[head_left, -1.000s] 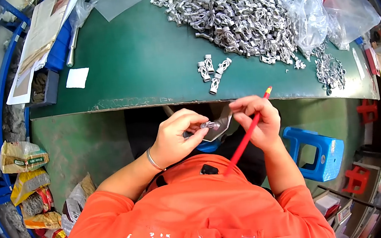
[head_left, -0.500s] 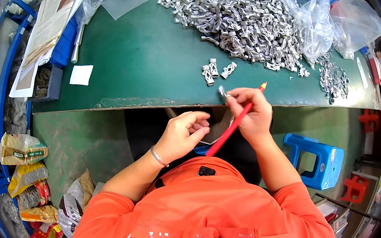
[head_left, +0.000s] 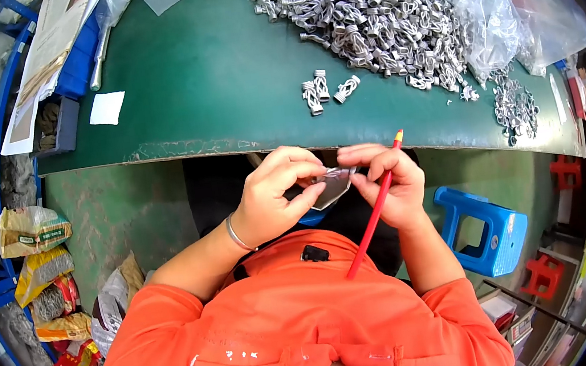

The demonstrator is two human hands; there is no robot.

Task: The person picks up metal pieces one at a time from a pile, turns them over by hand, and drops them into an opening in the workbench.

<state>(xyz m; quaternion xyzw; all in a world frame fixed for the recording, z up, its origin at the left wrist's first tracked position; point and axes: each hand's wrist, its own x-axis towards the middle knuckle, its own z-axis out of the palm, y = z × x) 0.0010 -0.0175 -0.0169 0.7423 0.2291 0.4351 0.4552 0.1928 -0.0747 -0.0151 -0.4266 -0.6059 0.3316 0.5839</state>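
Between my fingertips, just off the table's near edge, is a small shiny metal part [head_left: 336,172]. My left hand [head_left: 276,196] pinches its left end, with a metal bracelet at the wrist. My right hand [head_left: 392,182] holds the part's other end, and a red pencil [head_left: 376,214] lies across this hand, its yellow tip up. Three loose grey metal pieces [head_left: 322,86] lie on the green table [head_left: 186,86] beyond the hands. Farther off is a large heap of similar pieces [head_left: 375,19].
Clear plastic bags [head_left: 489,20] and a small pile of metal rings [head_left: 515,110] are at the table's right. Papers [head_left: 47,59], a grey bin [head_left: 58,125] and a white paper square [head_left: 107,108] are at left. A blue stool [head_left: 485,229] stands below right.
My hands have come together around the small metal part, which was in my right hand alone above the table edge. The red pencil now tilts more steeply. The view has shifted slightly.
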